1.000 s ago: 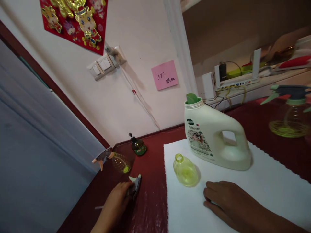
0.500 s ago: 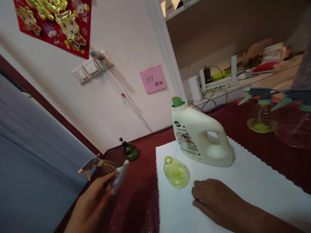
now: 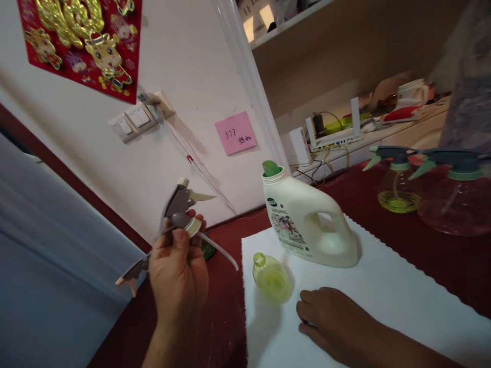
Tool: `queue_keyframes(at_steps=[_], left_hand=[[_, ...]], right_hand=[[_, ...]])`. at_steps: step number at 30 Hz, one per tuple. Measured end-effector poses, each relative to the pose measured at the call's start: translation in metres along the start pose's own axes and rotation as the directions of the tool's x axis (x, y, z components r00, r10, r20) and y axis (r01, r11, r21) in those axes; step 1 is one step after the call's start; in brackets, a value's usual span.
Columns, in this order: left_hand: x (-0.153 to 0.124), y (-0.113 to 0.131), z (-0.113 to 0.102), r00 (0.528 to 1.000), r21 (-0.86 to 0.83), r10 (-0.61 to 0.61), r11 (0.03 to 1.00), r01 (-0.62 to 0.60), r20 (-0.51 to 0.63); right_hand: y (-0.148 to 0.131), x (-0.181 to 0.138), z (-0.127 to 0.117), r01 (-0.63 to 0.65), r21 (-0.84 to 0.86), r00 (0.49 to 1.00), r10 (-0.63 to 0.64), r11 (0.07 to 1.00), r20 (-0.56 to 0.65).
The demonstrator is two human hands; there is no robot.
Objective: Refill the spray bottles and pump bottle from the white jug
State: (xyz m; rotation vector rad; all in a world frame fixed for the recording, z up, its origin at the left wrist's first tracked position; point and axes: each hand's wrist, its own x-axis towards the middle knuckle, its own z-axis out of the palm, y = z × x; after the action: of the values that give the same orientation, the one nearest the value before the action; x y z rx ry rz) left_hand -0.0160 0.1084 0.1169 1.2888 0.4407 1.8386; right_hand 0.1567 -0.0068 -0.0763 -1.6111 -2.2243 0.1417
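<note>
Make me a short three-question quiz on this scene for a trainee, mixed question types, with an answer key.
1. Multiple choice: what is the left hand holding?
A) the pink wall note
B) a spray head with a tube
C) the green scoop

2. True or false: the small yellow-green bottle has a spray top fitted on its neck.

3. Fill in the blank: the large jug and the small yellow-green bottle both rest on a ____ sheet.

Key:
1. B
2. False; its neck is open.
3. white
</note>
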Motion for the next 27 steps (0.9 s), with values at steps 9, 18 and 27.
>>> queue_keyframes(at_steps=[9, 18, 27], left_hand=[[-0.004, -0.05, 0.01, 0.999, 0.03, -0.048, 0.998, 0.048, 0.019], [0.002, -0.052, 0.013, 0.999, -0.005, -0.043, 0.999, 0.043, 0.032], [-0.034, -0.08, -0.009, 0.989, 0.174, -0.15, 0.974, 0.147, 0.001]], right_hand=[[0.002, 0.001, -0.002, -0.013, 0.046, 1.0, 0.013, 0.999, 0.007], [0.001, 0.001, -0.006, -0.02, 0.031, 0.999, 0.019, 0.999, 0.048], [0.001, 0.002, -0.007, -0.036, 0.038, 0.996, 0.032, 0.999, 0.085]])
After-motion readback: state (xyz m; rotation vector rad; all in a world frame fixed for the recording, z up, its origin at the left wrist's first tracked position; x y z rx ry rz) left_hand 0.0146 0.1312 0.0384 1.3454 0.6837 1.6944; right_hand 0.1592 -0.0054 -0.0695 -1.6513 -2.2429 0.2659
